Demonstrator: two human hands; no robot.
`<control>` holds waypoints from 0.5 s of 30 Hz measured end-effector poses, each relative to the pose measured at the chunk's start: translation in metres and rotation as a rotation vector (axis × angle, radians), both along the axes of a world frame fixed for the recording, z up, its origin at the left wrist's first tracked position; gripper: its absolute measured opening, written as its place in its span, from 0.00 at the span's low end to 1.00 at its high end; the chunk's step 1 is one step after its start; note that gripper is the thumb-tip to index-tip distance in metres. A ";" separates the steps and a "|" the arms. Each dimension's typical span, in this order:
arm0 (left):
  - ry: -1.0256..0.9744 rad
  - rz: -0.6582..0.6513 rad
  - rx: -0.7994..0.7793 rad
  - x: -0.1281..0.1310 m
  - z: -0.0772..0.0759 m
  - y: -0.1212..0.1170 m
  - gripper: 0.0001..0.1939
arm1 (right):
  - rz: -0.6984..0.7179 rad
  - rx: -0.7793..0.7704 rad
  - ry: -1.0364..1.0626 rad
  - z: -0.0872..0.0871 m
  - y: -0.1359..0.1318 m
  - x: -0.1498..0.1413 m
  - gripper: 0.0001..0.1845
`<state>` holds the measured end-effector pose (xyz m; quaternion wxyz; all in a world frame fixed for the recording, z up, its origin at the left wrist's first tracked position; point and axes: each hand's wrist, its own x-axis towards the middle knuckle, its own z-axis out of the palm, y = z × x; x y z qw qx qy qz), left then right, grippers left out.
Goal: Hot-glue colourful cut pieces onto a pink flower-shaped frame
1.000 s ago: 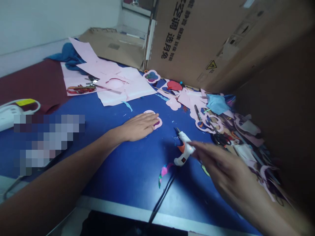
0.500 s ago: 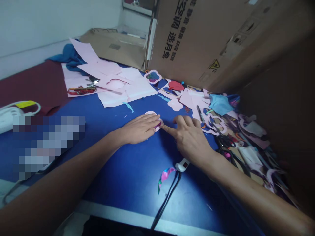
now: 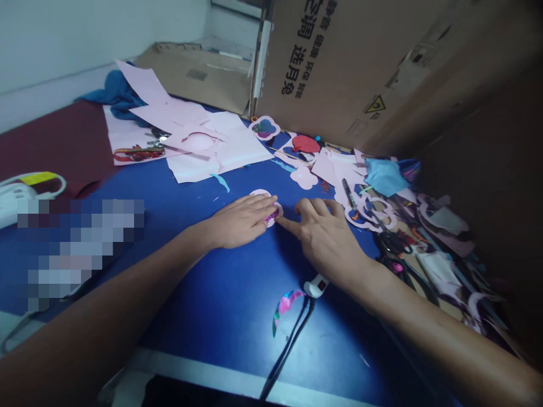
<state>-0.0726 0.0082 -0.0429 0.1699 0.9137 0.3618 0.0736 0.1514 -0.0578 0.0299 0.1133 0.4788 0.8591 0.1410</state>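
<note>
Beneath the right hand (image 3: 328, 234), curled with its index finger extended, is one white plastic tool (image 3: 314, 288). The flat left hand (image 3: 240, 220), fingers together, partly covers one pink scalloped paper piece with shiny purple centre (image 3: 274, 215) on the blue tabletop (image 3: 220, 316).

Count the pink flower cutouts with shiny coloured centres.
2. One pink flower cutout is partly under the left hand; the other flower cutout lies near the foot of the upright cardboard box. More may be hidden in the clutter on the right.
</note>
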 end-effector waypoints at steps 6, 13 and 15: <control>0.000 0.001 -0.011 0.000 0.000 0.000 0.31 | 0.001 -0.027 0.009 0.003 -0.002 -0.004 0.28; 0.004 -0.011 -0.009 0.000 0.002 0.000 0.31 | 0.000 -0.041 0.021 0.001 -0.004 -0.006 0.29; 0.008 -0.010 -0.011 0.000 0.003 0.000 0.31 | -0.003 -0.047 0.022 0.001 -0.004 -0.007 0.29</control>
